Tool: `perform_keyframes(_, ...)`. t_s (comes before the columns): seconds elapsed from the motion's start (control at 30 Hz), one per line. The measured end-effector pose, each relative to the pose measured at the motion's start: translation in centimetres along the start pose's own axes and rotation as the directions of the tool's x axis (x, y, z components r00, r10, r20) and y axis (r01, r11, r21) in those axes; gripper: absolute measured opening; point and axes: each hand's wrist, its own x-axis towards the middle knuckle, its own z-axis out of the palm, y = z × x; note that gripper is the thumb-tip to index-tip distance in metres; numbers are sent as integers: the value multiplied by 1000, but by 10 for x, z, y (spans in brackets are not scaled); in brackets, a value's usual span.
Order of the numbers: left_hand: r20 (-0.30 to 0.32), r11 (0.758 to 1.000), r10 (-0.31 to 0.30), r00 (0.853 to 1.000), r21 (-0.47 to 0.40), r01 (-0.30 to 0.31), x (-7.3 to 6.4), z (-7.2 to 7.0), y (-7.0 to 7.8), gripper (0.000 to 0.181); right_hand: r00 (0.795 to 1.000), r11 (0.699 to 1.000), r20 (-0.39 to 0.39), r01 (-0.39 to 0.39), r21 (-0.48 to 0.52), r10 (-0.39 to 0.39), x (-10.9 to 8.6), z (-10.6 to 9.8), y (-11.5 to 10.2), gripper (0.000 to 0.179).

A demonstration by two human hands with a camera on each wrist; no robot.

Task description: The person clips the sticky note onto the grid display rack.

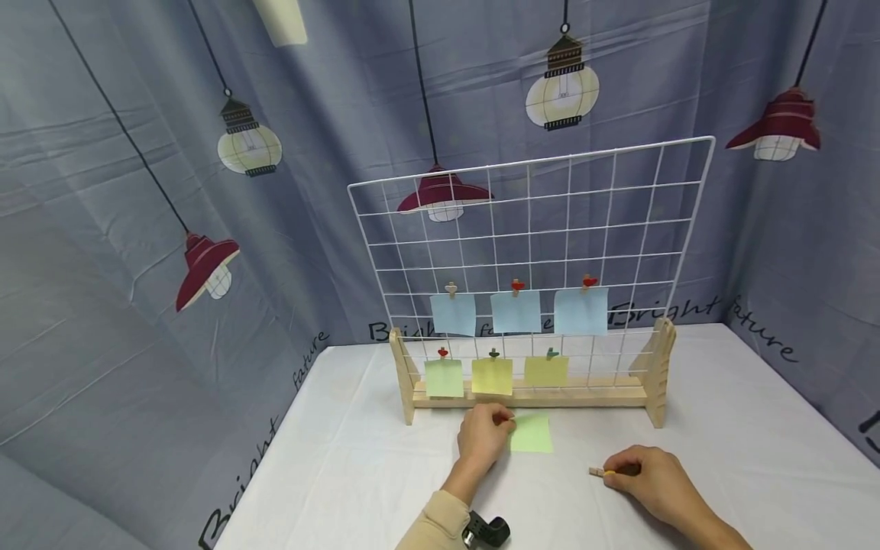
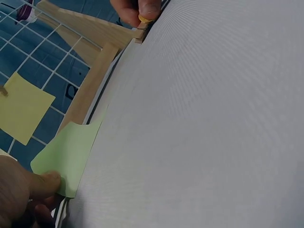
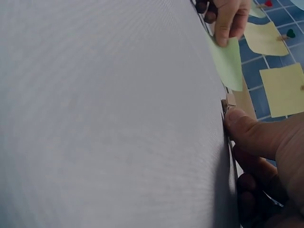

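Note:
My left hand (image 1: 483,437) pinches a light green sticky note (image 1: 532,434) by its left edge, low over the white table in front of the rack. In the left wrist view the thumb lies on top of the note's corner. To the right, my right hand (image 1: 651,483) pinches a small wooden clothespin (image 1: 596,472) between thumb and fingers; a bit of yellow shows on it. The clothespin points left toward the note, apart from it. Behind both hands stands a white wire grid (image 1: 529,237) with several notes clipped to it.
Three blue notes (image 1: 580,312) hang in the upper row on clothespins with hearts. The lower row has a green note (image 1: 444,379) and two yellow notes (image 1: 492,376). A wooden base (image 1: 577,397) holds the grid upright. A patterned curtain (image 1: 309,229) surrounds the table.

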Motion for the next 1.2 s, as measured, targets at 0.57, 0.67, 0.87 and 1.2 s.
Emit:
perform_keyframes(0.57, -29, 998, 18, 999, -51, -19, 9, -6, 15, 6, 997, 999, -59, 49, 0, -48, 10, -19, -4, 6)
perform_keyframes(0.67, -32, 998, 30, 999, -59, -32, 10, -7, 20, 7, 992, 998, -107, 66, 4, -66, 12, -24, -4, 6)
perform_keyframes(0.87, -5, 995, 9, 1000, -103, -10, 8, -1, 30, 6, 988, 998, -140, 62, 20, -59, 12, -32, -4, 18)
perform_keyframes(1.2, -10, 982, 14, 1000, -186, -16, 9, 10, 52, 7, 984, 999, -170, 52, 3, -51, 25, -44, -18, 36)
